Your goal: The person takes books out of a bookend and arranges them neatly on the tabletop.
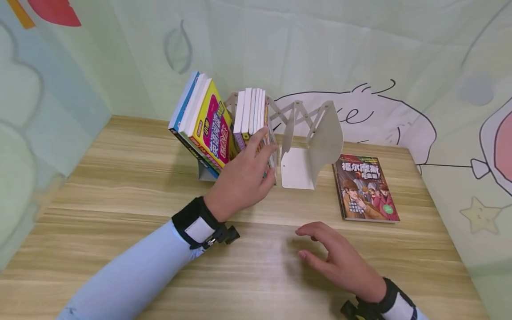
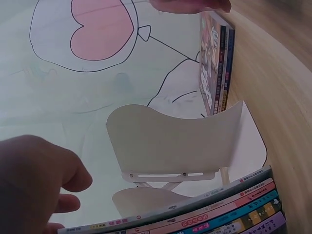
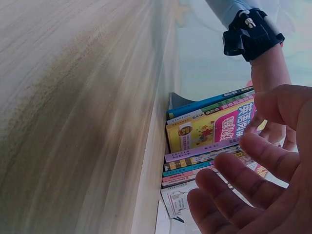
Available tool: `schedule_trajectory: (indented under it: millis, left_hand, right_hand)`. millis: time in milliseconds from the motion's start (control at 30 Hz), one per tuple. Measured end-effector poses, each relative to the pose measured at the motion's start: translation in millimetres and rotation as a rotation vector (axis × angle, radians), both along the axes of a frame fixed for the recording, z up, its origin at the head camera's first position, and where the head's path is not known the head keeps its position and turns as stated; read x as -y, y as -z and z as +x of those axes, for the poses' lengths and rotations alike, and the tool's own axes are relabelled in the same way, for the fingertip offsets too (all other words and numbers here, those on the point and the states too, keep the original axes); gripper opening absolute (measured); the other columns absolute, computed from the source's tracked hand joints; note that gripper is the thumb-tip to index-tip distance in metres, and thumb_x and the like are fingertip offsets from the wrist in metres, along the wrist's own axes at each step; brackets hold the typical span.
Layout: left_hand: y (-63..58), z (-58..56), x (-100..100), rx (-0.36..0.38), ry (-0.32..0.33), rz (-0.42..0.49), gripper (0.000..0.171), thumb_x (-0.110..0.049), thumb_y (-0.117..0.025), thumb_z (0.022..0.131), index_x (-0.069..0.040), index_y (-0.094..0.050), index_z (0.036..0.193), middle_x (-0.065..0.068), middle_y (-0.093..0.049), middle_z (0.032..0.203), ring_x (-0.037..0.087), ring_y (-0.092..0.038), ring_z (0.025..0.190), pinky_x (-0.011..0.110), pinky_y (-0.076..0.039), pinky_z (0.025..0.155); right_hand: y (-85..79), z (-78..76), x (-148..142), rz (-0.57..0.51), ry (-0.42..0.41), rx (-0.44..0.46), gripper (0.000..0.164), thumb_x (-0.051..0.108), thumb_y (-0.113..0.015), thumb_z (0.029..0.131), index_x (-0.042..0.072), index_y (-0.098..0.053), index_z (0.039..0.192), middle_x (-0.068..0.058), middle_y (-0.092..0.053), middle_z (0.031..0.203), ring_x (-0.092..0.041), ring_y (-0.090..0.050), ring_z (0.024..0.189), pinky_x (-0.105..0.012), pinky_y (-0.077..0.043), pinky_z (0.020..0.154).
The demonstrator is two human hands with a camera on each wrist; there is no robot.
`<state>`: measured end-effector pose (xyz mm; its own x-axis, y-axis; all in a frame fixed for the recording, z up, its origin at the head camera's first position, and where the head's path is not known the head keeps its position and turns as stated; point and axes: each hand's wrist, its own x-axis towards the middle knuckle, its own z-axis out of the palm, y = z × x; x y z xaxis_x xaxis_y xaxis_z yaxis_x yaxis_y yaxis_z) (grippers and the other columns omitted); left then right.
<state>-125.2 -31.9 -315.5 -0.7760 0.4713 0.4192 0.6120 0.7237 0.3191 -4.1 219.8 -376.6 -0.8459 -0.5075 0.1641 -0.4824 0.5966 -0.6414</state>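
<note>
My left hand (image 1: pixel 239 181) rests on a row of thin books (image 1: pixel 250 111), with its fingers reaching over their right side. These books stand upright in an expandable metal bookend (image 1: pixel 328 133). Left of them lean taller books, among them a yellow book (image 1: pixel 212 122) with a pink title panel and a blue one (image 3: pixel 204 105) at the outer side. Over the front of the table, my right hand (image 1: pixel 340 262) hovers with fingers spread and relaxed, holding nothing. In the left wrist view, the spines of the thin books (image 2: pixel 209 222) lie below the left fingers.
Right of the bookend lies a small stack of comic books (image 1: pixel 366 189), the top one with a dark illustrated cover. An upright plate (image 1: pixel 289 129) divides the bookend's right part. A printed cloth backdrop (image 1: pixel 248 44) hangs behind the wooden table (image 1: pixel 120 200).
</note>
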Motion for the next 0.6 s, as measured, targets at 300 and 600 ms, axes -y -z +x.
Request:
schedule_trajectory:
  millis: [300,600]
  left_hand:
    - [6.9,4.9,-2.7,-0.016,0.002,0.015,0.048,-0.023,-0.059,0.096,-0.003,-0.052,0.14,0.017,-0.025,0.159,0.029,-0.059,0.118,0.028,-0.061,0.07]
    - [10.8,7.0,-5.7,-0.054,-0.082,0.058,0.055,-0.021,-0.06,0.093,-0.005,-0.049,0.144,0.019,-0.047,0.119,0.018,-0.055,0.079,0.023,-0.049,0.053]
  right_hand:
    - [2.7,0.6,-1.2,0.004,0.013,0.024,0.036,0.023,-0.07,0.095,0.026,-0.058,0.129,0.005,-0.064,0.124,-0.014,-0.062,0.112,-0.035,-0.055,0.093]
    - [5.9,1.5,-2.8,-0.009,0.008,0.034,0.034,0.022,-0.069,0.095,0.025,-0.059,0.128,0.005,-0.064,0.124,-0.016,-0.063,0.112,-0.033,-0.055,0.092]
